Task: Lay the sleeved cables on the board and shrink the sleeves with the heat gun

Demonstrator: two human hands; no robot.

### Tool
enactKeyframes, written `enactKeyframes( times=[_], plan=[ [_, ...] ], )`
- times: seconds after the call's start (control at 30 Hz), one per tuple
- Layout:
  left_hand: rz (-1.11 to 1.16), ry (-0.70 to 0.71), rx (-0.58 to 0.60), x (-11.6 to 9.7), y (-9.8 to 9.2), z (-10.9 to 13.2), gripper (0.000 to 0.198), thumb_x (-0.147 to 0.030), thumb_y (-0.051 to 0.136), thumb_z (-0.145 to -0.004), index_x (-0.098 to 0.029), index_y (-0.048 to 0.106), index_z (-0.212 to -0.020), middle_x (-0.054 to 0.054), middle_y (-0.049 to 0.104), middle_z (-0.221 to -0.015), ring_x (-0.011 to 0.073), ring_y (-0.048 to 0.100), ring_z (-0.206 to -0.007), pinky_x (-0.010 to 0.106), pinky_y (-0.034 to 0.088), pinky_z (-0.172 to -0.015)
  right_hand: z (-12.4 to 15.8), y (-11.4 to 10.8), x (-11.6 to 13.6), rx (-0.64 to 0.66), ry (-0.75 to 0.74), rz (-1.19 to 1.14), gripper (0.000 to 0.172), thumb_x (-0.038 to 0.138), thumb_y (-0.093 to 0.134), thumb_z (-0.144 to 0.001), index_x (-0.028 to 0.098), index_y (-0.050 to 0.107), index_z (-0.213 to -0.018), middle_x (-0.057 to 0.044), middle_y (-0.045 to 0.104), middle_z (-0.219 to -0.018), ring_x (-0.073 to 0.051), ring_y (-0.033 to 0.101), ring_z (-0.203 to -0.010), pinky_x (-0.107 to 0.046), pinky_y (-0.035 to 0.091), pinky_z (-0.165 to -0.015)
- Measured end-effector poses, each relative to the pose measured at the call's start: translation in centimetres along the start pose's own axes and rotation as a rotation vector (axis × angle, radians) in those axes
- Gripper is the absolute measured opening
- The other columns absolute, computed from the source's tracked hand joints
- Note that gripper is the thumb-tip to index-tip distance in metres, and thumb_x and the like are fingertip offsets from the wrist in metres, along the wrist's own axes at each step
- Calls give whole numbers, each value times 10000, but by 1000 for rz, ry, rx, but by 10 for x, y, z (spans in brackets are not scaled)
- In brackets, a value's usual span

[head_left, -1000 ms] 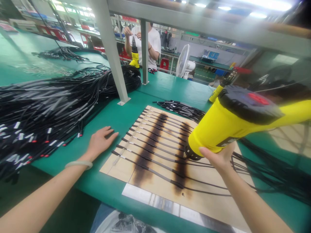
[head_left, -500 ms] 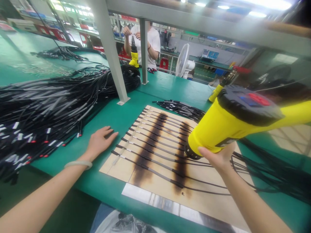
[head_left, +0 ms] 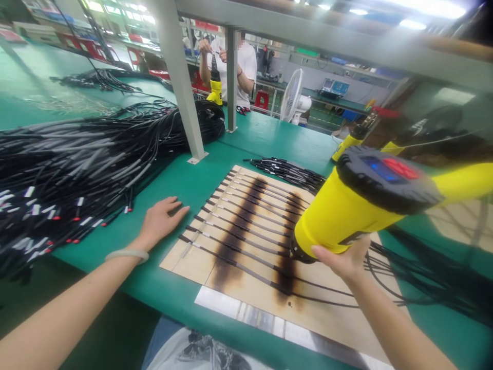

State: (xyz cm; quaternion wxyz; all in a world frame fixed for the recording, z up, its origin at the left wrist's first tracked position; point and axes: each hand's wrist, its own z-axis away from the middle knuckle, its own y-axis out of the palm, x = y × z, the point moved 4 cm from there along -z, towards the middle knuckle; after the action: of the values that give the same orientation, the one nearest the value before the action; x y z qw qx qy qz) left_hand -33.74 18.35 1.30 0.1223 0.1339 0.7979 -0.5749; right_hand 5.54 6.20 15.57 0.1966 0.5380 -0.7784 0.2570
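My right hand (head_left: 341, 262) grips the barrel of a yellow heat gun (head_left: 358, 216) from below, with its black nozzle end (head_left: 302, 249) pointing down over a scorched wooden board (head_left: 331, 324). Several black cables (head_left: 246, 239) with grey sleeves lie side by side across the board, over its two dark burn bands. The nozzle hangs above them, apparently not touching. My left hand (head_left: 162, 223) rests flat and open on the green bench (head_left: 215, 154), just left of the board, beside a large heap of black cables (head_left: 77, 164).
A steel post (head_left: 179, 77) stands on the bench beyond the heap, and a second post (head_left: 231, 77) stands further back. A small cable bundle (head_left: 285, 172) lies behind the board. A co-worker (head_left: 241, 67) works across the bench near another heat gun (head_left: 214, 87). A metal strip (head_left: 246, 314) lies along the front edge.
The heat gun has dipped slightly and tilted, showing its blue display more. My left hand stays in place, and the view has shifted a little.
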Motion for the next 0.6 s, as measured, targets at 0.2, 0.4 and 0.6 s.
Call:
enactKeyframes(
  times=[0.2,0.4,0.6],
  plan=[
    [-5,-2,11,1,1,-1,518,-551,482,-781,-119,677,-988,119,594,-1211,264,502,-1176,377,415,-988,2,-7,-14,-103,58,12,421,216,759,-570,223,586,-954,-15,659,-781,-222,626,-631,-339,567,-544],
    [-11,-24,20,-1,-1,-1,503,-585,435,-762,-199,681,-969,78,598,-1209,255,496,-1187,356,438,-960,8,-13,-25,-113,168,-15,422,224,769,-550,198,600,-935,-35,669,-817,-245,647,-687,-378,582,-604],
    [-31,-12,15,0,0,-1,522,-591,416,-765,-191,680,-971,80,599,-1205,262,504,-1177,358,416,-989,6,-14,-25,-152,167,-12,444,248,768,-545,198,588,-948,-37,670,-805,-236,646,-670,-360,586,-580]
  ],
)
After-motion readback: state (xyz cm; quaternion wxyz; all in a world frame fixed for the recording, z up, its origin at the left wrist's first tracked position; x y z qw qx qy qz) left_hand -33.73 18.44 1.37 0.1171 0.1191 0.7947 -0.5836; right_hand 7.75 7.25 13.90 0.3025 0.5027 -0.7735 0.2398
